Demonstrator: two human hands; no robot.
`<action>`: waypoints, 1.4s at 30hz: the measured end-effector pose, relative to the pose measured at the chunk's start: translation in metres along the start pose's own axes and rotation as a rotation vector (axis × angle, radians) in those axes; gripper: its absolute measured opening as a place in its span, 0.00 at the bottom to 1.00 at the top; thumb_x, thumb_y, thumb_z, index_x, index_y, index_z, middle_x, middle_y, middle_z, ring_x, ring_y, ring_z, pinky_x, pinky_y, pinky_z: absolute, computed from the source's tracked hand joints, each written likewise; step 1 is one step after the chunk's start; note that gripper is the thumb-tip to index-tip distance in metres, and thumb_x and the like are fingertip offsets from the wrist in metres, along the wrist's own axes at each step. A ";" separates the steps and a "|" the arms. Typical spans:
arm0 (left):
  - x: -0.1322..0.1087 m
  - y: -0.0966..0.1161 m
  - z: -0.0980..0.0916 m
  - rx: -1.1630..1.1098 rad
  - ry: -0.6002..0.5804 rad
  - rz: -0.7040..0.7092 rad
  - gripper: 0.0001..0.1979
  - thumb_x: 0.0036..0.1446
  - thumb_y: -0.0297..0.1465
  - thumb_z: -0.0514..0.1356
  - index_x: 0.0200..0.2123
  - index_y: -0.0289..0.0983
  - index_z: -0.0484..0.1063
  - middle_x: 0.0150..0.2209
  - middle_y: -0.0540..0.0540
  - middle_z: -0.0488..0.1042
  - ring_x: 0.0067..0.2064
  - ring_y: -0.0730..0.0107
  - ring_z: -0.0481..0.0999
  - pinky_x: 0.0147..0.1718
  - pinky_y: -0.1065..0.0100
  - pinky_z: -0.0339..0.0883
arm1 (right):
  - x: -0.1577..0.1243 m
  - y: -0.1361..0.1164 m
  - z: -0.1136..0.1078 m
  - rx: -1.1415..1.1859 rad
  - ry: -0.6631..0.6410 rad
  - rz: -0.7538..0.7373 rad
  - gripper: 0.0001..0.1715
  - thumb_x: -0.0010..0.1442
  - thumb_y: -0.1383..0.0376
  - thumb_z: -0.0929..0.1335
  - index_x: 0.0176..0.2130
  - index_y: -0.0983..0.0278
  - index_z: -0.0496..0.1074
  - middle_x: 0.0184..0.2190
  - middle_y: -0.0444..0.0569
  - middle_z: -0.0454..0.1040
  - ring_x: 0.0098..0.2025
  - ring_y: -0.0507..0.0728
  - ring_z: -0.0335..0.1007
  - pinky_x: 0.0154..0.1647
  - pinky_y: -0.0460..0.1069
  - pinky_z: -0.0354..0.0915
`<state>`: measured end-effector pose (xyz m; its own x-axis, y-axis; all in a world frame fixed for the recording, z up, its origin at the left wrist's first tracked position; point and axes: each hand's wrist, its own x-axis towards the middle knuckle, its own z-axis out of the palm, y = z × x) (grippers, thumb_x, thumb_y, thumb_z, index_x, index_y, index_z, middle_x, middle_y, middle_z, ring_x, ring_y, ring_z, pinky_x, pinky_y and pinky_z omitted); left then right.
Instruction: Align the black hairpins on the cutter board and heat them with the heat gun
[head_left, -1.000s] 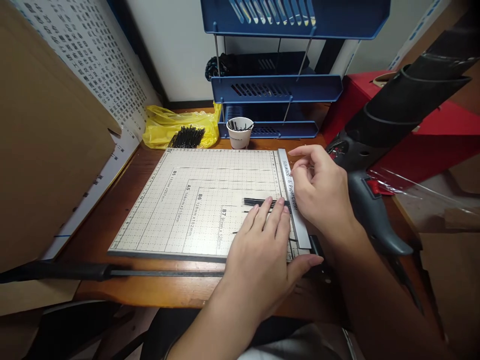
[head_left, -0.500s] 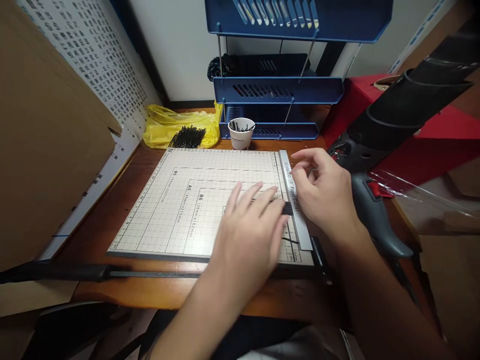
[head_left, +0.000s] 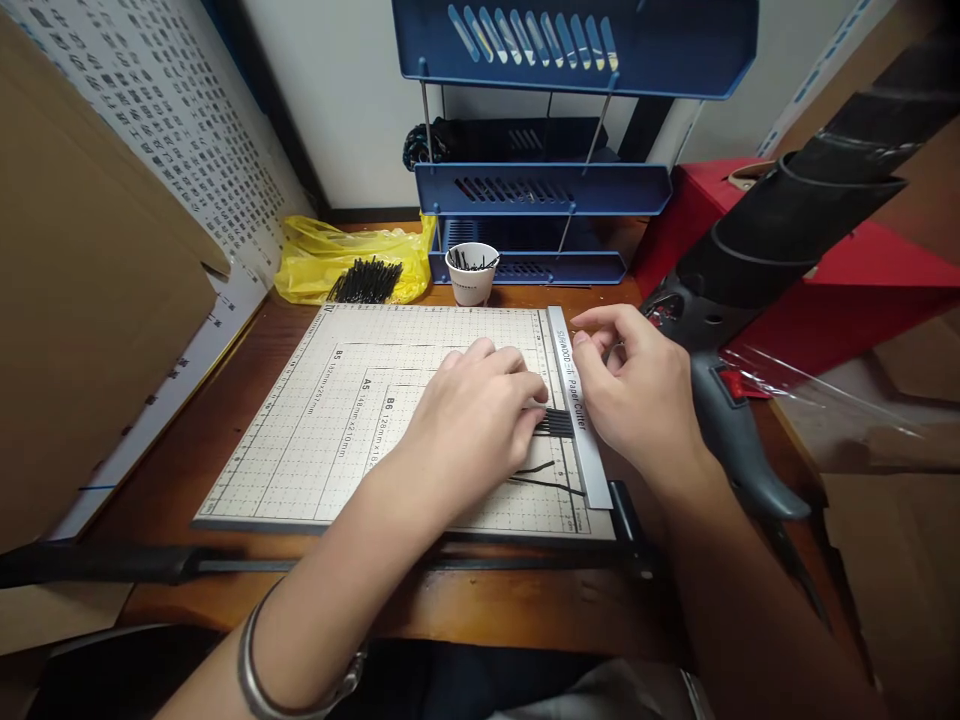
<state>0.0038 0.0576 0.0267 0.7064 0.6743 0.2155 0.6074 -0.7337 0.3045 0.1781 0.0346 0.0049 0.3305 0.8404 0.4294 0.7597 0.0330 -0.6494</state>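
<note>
Several thin black strips (head_left: 556,423) lie side by side on the gridded board of a paper cutter (head_left: 300,440), reaching the pale metal guide bar (head_left: 576,410). My left hand (head_left: 480,405) is bent over them, thumb and fingertips closed on their left part, which it hides. Two loose black strips (head_left: 551,487) lie nearer me. To the right of the bar, my right hand (head_left: 637,375) rests with fingers loosely curled; a gap shows between thumb and index finger, with nothing visible in it. The cutter's long blade arm (head_left: 232,566) runs along the front edge.
Behind the board stand a white cup (head_left: 474,280) of black pieces and a yellow plastic bag (head_left: 296,275) with a pile of black strips (head_left: 366,281). A blue tray rack (head_left: 540,190) rises behind. At right are a grey-black tool (head_left: 739,430) and a red box (head_left: 862,280).
My left hand has gone from spread fingers to a bent grip on the strips, exposing the two loose ones. The right hand keeps its place by the bar. The view has shifted slightly.
</note>
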 end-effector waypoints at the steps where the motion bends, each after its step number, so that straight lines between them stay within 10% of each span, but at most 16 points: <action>1: -0.005 -0.002 -0.001 -0.018 0.023 -0.014 0.06 0.65 0.27 0.63 0.41 0.37 0.81 0.40 0.46 0.78 0.45 0.54 0.72 0.44 0.54 0.67 | 0.000 0.000 -0.001 0.000 -0.008 0.001 0.12 0.62 0.63 0.66 0.43 0.63 0.75 0.26 0.43 0.70 0.26 0.51 0.63 0.34 0.49 0.59; 6: -0.042 -0.020 -0.001 -0.110 0.164 -0.133 0.11 0.67 0.30 0.60 0.50 0.36 0.76 0.50 0.44 0.78 0.52 0.55 0.73 0.52 0.54 0.67 | 0.001 0.002 -0.002 -0.011 -0.020 -0.002 0.10 0.62 0.66 0.66 0.42 0.62 0.76 0.24 0.41 0.68 0.25 0.50 0.62 0.32 0.48 0.57; 11: -0.072 -0.031 -0.002 -0.157 0.246 -0.264 0.14 0.68 0.35 0.59 0.53 0.36 0.74 0.53 0.43 0.77 0.56 0.56 0.73 0.57 0.55 0.65 | -0.002 -0.011 -0.012 0.099 0.261 -0.083 0.09 0.62 0.66 0.68 0.42 0.65 0.76 0.22 0.40 0.63 0.22 0.48 0.56 0.27 0.48 0.55; 15: -0.071 -0.034 -0.002 -0.203 0.139 -0.296 0.17 0.66 0.37 0.61 0.55 0.38 0.74 0.54 0.44 0.76 0.56 0.54 0.71 0.57 0.53 0.65 | -0.018 -0.025 -0.033 0.137 0.511 -0.020 0.09 0.61 0.64 0.71 0.42 0.66 0.76 0.24 0.42 0.64 0.24 0.49 0.58 0.23 0.48 0.53; 23: -0.050 -0.036 0.000 -0.301 -0.004 -0.322 0.14 0.62 0.38 0.62 0.50 0.43 0.77 0.48 0.46 0.75 0.51 0.54 0.70 0.53 0.51 0.64 | -0.046 -0.013 -0.057 0.015 0.522 0.240 0.14 0.60 0.54 0.72 0.42 0.60 0.78 0.27 0.47 0.69 0.25 0.54 0.60 0.26 0.53 0.59; 34: -0.050 -0.029 0.003 -0.276 0.037 -0.316 0.09 0.64 0.35 0.62 0.47 0.43 0.77 0.47 0.47 0.76 0.51 0.55 0.71 0.52 0.51 0.62 | -0.046 -0.008 -0.048 0.027 0.391 0.210 0.12 0.63 0.53 0.70 0.41 0.58 0.76 0.27 0.48 0.68 0.25 0.55 0.59 0.26 0.53 0.58; 39: -0.049 -0.028 0.005 -0.262 0.053 -0.327 0.09 0.64 0.34 0.63 0.46 0.43 0.78 0.46 0.48 0.76 0.50 0.56 0.71 0.51 0.53 0.63 | -0.061 -0.010 -0.036 -0.171 -0.134 -0.247 0.16 0.69 0.58 0.65 0.51 0.60 0.74 0.47 0.50 0.78 0.47 0.61 0.74 0.47 0.59 0.66; 42: -0.050 -0.027 0.005 -0.255 0.064 -0.342 0.08 0.64 0.35 0.63 0.45 0.43 0.78 0.45 0.47 0.75 0.50 0.55 0.72 0.52 0.52 0.63 | -0.072 -0.017 -0.026 -0.254 -0.326 -0.356 0.25 0.71 0.56 0.63 0.63 0.63 0.65 0.63 0.53 0.70 0.65 0.65 0.66 0.61 0.69 0.59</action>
<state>-0.0458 0.0433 0.0027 0.4515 0.8846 0.1171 0.6874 -0.4285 0.5864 0.1559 -0.0405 0.0013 -0.1316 0.9267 0.3521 0.9179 0.2481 -0.3098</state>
